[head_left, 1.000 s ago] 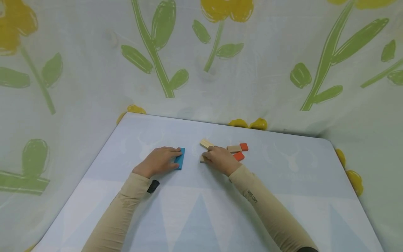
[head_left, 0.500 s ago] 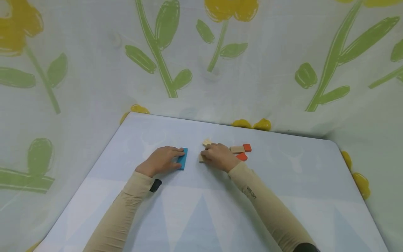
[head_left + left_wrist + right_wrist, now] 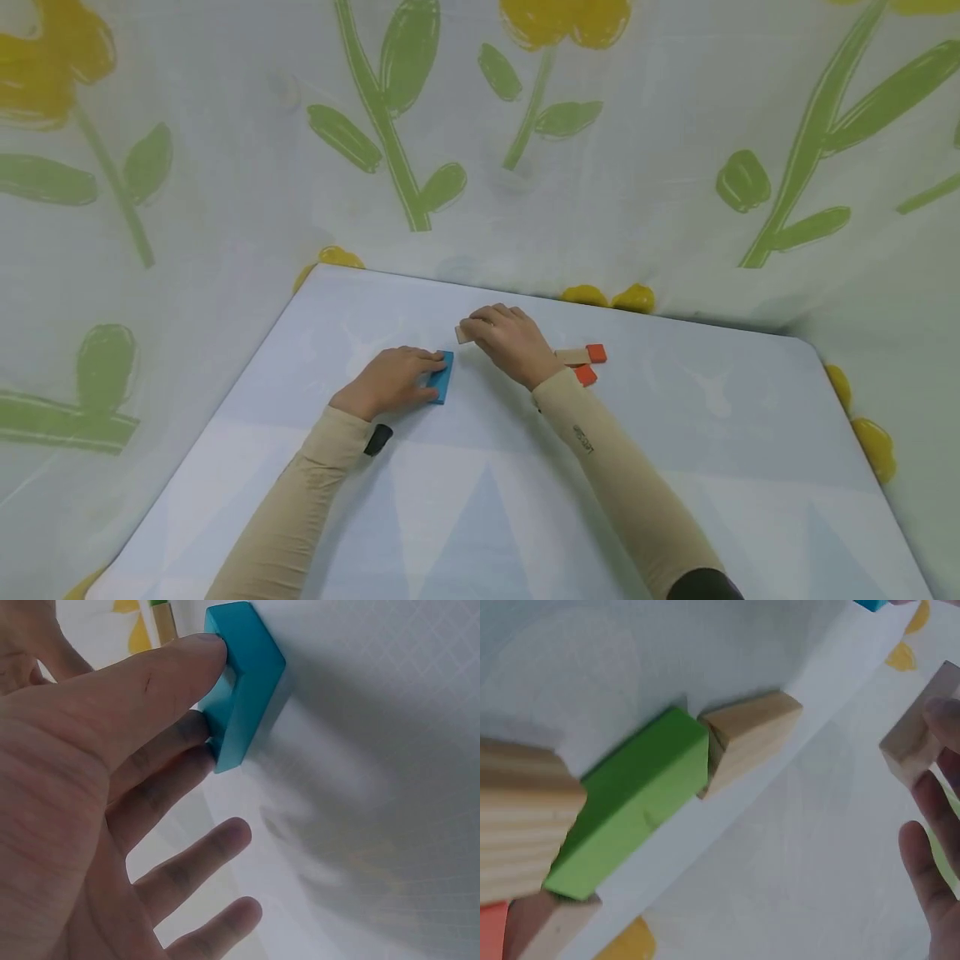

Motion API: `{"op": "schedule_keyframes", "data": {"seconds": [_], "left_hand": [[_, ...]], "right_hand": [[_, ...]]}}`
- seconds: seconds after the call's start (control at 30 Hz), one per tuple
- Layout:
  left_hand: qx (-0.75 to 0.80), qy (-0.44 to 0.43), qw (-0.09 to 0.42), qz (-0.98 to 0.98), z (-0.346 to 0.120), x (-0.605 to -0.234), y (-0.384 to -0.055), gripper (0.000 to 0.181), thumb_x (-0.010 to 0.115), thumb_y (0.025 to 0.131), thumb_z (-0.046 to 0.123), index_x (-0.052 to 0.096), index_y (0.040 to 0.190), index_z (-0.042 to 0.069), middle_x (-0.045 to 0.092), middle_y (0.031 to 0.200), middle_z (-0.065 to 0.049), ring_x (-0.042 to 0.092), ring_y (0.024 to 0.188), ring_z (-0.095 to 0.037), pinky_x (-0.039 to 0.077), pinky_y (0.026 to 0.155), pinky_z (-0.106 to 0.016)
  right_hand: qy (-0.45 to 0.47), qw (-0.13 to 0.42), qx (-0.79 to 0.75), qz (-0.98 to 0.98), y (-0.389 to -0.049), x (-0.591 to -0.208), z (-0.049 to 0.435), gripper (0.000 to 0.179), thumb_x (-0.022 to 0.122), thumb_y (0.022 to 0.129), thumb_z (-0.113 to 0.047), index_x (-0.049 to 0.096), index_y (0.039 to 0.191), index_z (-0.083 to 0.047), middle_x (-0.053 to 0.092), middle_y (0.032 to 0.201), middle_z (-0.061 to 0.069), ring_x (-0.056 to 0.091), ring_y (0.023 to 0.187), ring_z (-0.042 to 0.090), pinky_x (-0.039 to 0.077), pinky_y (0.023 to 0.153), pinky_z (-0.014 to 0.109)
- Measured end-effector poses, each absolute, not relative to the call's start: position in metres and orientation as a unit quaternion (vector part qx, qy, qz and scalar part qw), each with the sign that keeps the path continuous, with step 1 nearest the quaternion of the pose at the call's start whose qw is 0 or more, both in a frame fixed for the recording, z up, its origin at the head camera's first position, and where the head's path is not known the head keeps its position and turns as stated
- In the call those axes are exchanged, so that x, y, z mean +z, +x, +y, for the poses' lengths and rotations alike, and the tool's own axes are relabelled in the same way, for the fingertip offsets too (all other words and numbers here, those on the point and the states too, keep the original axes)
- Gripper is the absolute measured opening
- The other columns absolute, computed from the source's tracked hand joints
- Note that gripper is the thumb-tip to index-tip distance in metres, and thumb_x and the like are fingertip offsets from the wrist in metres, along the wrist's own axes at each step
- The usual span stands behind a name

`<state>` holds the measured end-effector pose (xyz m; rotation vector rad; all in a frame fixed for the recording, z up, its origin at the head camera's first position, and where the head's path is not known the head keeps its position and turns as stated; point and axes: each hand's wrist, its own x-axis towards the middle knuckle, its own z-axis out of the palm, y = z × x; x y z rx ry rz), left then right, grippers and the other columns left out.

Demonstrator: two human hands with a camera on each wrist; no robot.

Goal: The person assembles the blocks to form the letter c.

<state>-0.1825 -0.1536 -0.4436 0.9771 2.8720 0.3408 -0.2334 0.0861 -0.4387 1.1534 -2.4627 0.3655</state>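
With thumb and fingertips, my left hand (image 3: 393,382) pinches a flat blue block (image 3: 442,378) near the middle of the table. In the left wrist view the blue block (image 3: 255,660) looks blue-green, and two fingers stretch out apart from it. My right hand (image 3: 510,340) holds a plain wooden block (image 3: 462,334) beyond and to the right of the blue one. One end of that wooden block (image 3: 911,746) juts from between thumb and fingers in the right wrist view. The rest is covered by the hand.
A green block (image 3: 641,802) lies between plain wooden blocks (image 3: 754,731) in the right wrist view. Right of my right hand, a wooden block (image 3: 572,357) touches a red block (image 3: 596,353), with another red block (image 3: 586,376) nearer. Behind the white table (image 3: 712,433) hangs a flowered cloth (image 3: 637,167).
My right hand has picked up a wooden block and moved up and left, away from the other blocks. The left hand keeps its hold; the head view has shifted slightly.
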Motion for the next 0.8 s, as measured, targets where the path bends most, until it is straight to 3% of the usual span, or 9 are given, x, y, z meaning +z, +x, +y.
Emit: {"op": "schedule_keyframes", "data": {"seconds": [0.37, 0.8], "left_hand": [[0.108, 0.311, 0.046, 0.943, -0.153, -0.444, -0.182, 0.051, 0.078, 0.091, 0.029, 0.067, 0.133, 0.003, 0.061, 0.141, -0.011, 0.059, 0.127, -0.030, 0.048, 0.105, -0.048], [0.112, 0.311, 0.046, 0.943, -0.153, -0.443, -0.182, 0.050, 0.078, 0.091, 0.028, 0.067, 0.133, 0.003, 0.061, 0.140, -0.011, 0.059, 0.127, -0.031, 0.047, 0.105, -0.048]], "right_hand": [[0.415, 0.163, 0.099, -0.890, -0.246, -0.448, 0.070, 0.026, 0.067, 0.097, -0.003, 0.075, 0.117, -0.018, 0.071, 0.118, 0.000, 0.064, 0.112, 0.019, 0.053, 0.096, 0.037], [0.397, 0.057, 0.071, -0.913, -0.259, -0.454, 0.057, 0.027, 0.067, 0.097, -0.005, 0.077, 0.118, -0.019, 0.071, 0.121, -0.002, 0.063, 0.114, 0.020, 0.052, 0.097, 0.036]]}}
